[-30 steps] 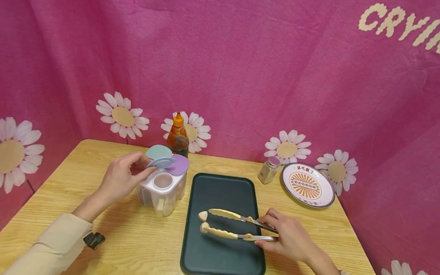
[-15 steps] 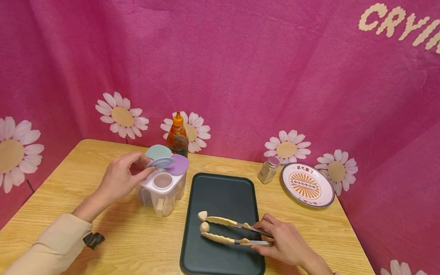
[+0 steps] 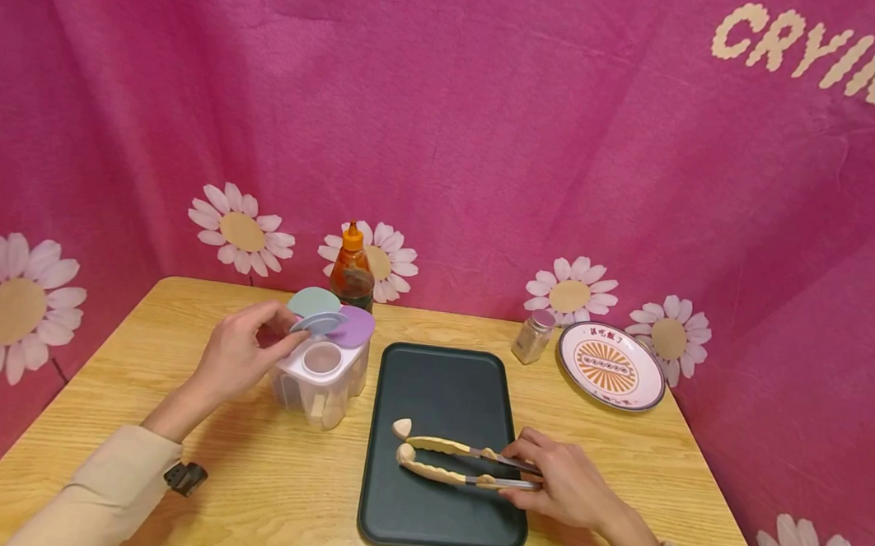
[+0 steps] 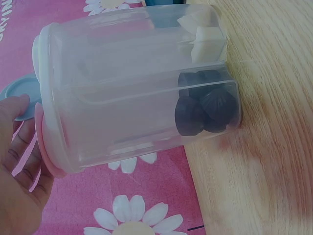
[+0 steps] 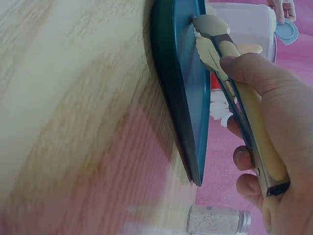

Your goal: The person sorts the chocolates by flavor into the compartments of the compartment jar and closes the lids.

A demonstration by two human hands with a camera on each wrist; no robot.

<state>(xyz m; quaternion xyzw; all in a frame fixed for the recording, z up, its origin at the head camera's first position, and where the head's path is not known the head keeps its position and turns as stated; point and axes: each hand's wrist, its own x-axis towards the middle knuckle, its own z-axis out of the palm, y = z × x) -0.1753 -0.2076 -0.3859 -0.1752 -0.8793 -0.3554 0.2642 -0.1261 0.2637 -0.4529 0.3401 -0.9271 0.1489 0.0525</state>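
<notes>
My left hand [image 3: 244,349] pinches the raised blue flap lid [image 3: 321,323] of a clear, multi-compartment storage box [image 3: 333,399]; the round opening below that lid is uncovered. Through the box wall in the left wrist view, dark chunks [image 4: 208,105] and pale pieces [image 4: 208,45] lie at the bottom. My right hand [image 3: 568,482] grips tongs [image 3: 439,445] with beige scalloped tips, low over a dark green tray [image 3: 443,521]. Between the tong tips sits a small beige piece [image 3: 405,453]. A second beige piece [image 3: 401,427] lies just behind it on the tray.
An orange-capped sauce bottle [image 3: 352,275] stands behind the box. Beyond the tray's right corner are a seasoning jar [image 3: 534,337] and a patterned plate [image 3: 611,367] leaning near the pink curtain [image 3: 444,141]. The wooden table [image 3: 263,478] extends around the tray.
The tongs have shifted left and toward me, and their tips have drawn closer around the nearer beige piece. My left hand keeps the blue lid raised in the same spot.
</notes>
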